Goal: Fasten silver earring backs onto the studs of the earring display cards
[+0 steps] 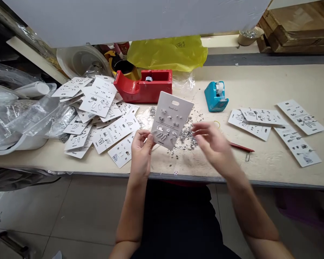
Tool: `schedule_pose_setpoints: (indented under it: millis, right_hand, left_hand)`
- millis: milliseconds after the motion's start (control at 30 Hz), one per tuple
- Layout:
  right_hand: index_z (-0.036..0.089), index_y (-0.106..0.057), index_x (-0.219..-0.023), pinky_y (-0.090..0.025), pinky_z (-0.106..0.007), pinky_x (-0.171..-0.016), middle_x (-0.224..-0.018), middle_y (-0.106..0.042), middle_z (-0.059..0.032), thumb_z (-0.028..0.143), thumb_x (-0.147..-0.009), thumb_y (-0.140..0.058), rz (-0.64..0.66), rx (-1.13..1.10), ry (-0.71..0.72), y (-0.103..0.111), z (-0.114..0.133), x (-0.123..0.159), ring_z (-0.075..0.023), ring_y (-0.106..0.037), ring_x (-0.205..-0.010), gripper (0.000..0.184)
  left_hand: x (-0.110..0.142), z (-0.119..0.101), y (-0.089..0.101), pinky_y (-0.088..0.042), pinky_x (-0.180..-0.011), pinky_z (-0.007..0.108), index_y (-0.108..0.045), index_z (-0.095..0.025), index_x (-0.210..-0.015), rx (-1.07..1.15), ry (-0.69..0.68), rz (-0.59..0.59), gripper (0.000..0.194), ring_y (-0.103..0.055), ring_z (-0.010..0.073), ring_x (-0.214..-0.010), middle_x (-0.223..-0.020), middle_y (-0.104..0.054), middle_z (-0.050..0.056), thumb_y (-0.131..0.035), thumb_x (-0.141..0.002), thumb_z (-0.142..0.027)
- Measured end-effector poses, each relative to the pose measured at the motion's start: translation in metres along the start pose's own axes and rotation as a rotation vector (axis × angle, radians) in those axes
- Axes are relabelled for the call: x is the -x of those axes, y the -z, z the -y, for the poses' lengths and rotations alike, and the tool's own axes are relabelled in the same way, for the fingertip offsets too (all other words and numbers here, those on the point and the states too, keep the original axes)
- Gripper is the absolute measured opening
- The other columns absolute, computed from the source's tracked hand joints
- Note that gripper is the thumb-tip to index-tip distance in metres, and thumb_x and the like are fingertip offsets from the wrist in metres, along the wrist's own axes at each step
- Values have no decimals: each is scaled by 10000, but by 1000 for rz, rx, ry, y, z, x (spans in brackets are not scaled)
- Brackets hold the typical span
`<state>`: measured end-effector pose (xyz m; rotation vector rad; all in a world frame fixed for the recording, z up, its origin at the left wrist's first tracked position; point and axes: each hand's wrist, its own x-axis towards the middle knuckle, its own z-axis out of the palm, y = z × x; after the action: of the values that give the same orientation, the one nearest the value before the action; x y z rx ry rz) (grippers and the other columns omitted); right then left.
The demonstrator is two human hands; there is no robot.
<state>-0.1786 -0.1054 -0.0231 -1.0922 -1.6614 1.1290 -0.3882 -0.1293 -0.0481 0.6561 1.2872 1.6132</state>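
Observation:
My left hand (142, 149) pinches the lower left edge of a white earring card (166, 124), held up tilted above the table. Several pairs of small silver earrings sit on that card, below its hanging slot. To its right, apart from the card, is my right hand (213, 147), blurred by motion. Its fingers look stretched out and apart, and I see nothing between them. Behind and under both lies a scattered pile of tiny silver earring backs (188, 135).
Many earring cards (116, 133) overlap at left; several more cards (299, 117) lie at right. A red tape dispenser (153, 88), a small blue tape dispenser (216, 97) and a yellow plastic bag (167, 54) stand behind. A red pen (241, 146) lies near my right forearm.

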Motion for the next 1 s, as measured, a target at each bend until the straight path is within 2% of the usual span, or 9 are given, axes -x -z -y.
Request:
schedule_pose_setpoints:
  millis: [133, 233, 400, 567, 700, 767, 900, 1000]
  right_hand:
    - [200, -629, -1129, -655, -334, -776, -1031, -711, -66, 463, -1015, -494, 62, -302, -93, -39, -18, -2, -159, -714, -844, 317]
    - [223, -632, -1109, -671, -330, -732, -1020, -717, -55, 478, -1008, -502, 48, -419, -115, -52, -21, -1, -162, -717, -796, 304]
    - [258, -660, -1118, -676, -305, -710, -999, -712, -30, 428, -990, -567, 9, -511, -116, -49, -19, 1, -155, -714, -799, 232]
    - [245, -656, -1113, -672, -279, -708, -996, -744, -27, 353, -992, -582, -23, -473, -126, -50, -18, 3, -140, -723, -753, 179]
    - [232, -649, -1048, -665, -226, -682, -988, -763, -11, 262, -951, -638, -81, -450, -155, -53, -16, 4, -135, -748, -789, 102]
    - [226, -649, -996, -655, -204, -643, -957, -768, -1, 227, -908, -685, -115, -430, -171, -53, -16, 5, -122, -740, -739, 95]
    - [222, -641, -975, -657, -239, -601, -901, -767, -1, 214, -829, -766, -139, -381, -193, -51, -16, 6, -123, -703, -626, 192]
    - [229, -639, -965, -660, -282, -604, -860, -761, -7, 264, -853, -754, -128, -394, -167, -50, -17, 8, -146, -708, -621, 165]
  left_hand:
    - [5, 8, -12, -549, -746, 155, -601, -179, -887, -41, -49, 20, 438, -594, 61, -789, -841, -597, -18, -860, -733, -497]
    - [6, 16, -16, -534, -757, 153, -603, -184, -910, -99, -132, -17, 342, -592, 63, -814, -871, -604, -13, -794, -825, -454]
    - [4, 24, -18, -513, -742, 159, -611, -182, -917, -203, -214, -42, 219, -597, 67, -806, -867, -609, -7, -712, -913, -377]
    - [6, 24, -21, -527, -713, 157, -610, -188, -926, -309, -270, -39, 174, -612, 63, -787, -874, -612, -5, -665, -951, -351]
    - [10, 29, -22, -547, -784, 152, -620, -194, -963, -413, -466, -53, 95, -635, 54, -855, -907, -608, -3, -628, -979, -287]
    - [11, 32, -22, -543, -795, 141, -624, -193, -968, -466, -547, -49, 58, -631, 46, -866, -905, -601, -6, -626, -980, -250]
    - [11, 36, -22, -540, -777, 132, -612, -188, -944, -519, -586, -34, 49, -617, 39, -840, -887, -587, -15, -620, -979, -221]
    - [11, 37, -23, -545, -767, 152, -609, -186, -945, -550, -620, -29, 43, -621, 52, -838, -891, -597, -12, -618, -976, -214]
